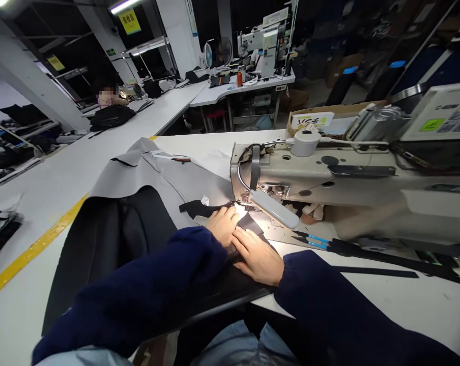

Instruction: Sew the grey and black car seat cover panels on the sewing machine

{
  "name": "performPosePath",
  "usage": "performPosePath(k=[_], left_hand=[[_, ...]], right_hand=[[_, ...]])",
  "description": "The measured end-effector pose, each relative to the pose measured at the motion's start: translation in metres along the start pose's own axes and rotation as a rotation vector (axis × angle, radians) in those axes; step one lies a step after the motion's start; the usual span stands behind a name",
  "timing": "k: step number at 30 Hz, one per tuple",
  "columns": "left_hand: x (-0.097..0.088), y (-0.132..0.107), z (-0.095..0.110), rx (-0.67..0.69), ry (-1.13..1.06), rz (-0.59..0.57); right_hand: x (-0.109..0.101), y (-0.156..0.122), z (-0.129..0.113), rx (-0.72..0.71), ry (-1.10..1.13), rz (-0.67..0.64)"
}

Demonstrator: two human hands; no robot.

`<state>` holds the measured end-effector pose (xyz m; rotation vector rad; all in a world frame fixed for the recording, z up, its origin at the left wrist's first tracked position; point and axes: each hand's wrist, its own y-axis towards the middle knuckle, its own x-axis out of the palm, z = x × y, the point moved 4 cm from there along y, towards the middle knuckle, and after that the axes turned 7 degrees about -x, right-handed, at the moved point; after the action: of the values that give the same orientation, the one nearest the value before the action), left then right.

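A large dark fabric piece (pixel 100 249) with a grey backing (pixel 126 178) is spread over the sewing table and runs under the sewing machine's needle area. My left hand (pixel 223 225) rests on the cloth right beside the lit presser foot (pixel 245 201), its fingers close together and pressing down. Just to its right and nearer me, my right hand (pixel 258 256) lies on the same fabric, fingers stretched and thumb apart. A narrow black strip (pixel 199 207) lies by my left fingertips. The cloth directly under both palms is hidden.
The sewing machine (pixel 310 173) fills the right side, its small lamp (pixel 276 209) hanging near my hands. Blue-handled thread snips (pixel 317 241) and a black strap (pixel 378 272) lie to the right. A cardboard box (pixel 337 109) stands behind. Far left, another person (pixel 107 96) sits.
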<state>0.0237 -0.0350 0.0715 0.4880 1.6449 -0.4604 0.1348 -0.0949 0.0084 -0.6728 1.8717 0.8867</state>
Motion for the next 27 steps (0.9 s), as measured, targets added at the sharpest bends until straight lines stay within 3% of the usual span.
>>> performPosePath(k=[2, 5, 11, 16, 20, 27], left_hand=[[0.023, 0.011, -0.008, -0.065, 0.017, -0.004], [0.038, 0.020, -0.015, -0.122, -0.011, 0.050], [0.039, 0.016, -0.012, -0.090, -0.041, 0.141], [0.048, 0.018, -0.012, 0.008, -0.056, 0.126], [0.052, 0.021, -0.008, 0.057, -0.089, 0.062], [0.048, 0.019, -0.004, 0.034, -0.166, 0.048]], right_hand=[[0.000, 0.000, 0.001, -0.005, -0.014, 0.002], [-0.003, 0.003, 0.006, -0.047, 0.005, 0.019], [-0.006, 0.011, 0.026, -0.148, 0.053, 0.072], [-0.008, 0.002, 0.032, 0.034, -0.081, 0.251], [-0.005, -0.003, 0.028, 0.117, -0.164, 0.173], [-0.005, -0.004, 0.027, 0.114, -0.227, 0.112]])
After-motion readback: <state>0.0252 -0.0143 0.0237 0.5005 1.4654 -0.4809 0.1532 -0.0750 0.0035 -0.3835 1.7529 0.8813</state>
